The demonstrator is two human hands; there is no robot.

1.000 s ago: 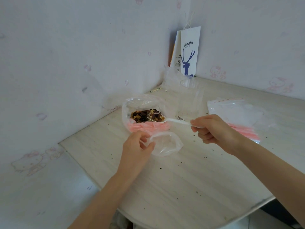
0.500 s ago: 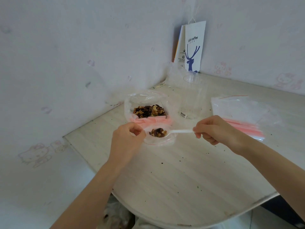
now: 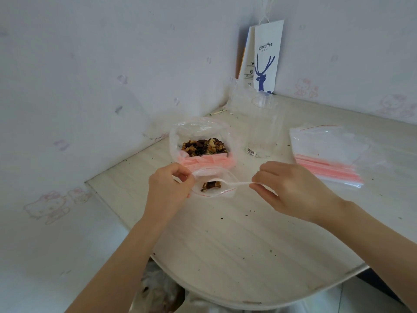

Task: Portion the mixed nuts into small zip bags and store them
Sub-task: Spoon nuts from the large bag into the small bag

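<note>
Head view: the left hand (image 3: 168, 188) is pinching the rim of the limp, likely slippery zip bag (image 3: 226, 192) on the counter (image 3: 248, 233), while the right hand (image 3: 293, 190) is pinching the spoon (image 3: 237, 183), tipping nuts (image 3: 211, 185) inside.

Corner of a room in a home: wallpaper (image 3: 67, 109) printed with cartoon cats, worn pale table (image 3: 237, 233), coffee-shop paper bag (image 3: 267, 57) against the wall.

Paper coffee bag (image 3: 267, 57), clear cup (image 3: 262, 132), table (image 3: 237, 233)
</note>
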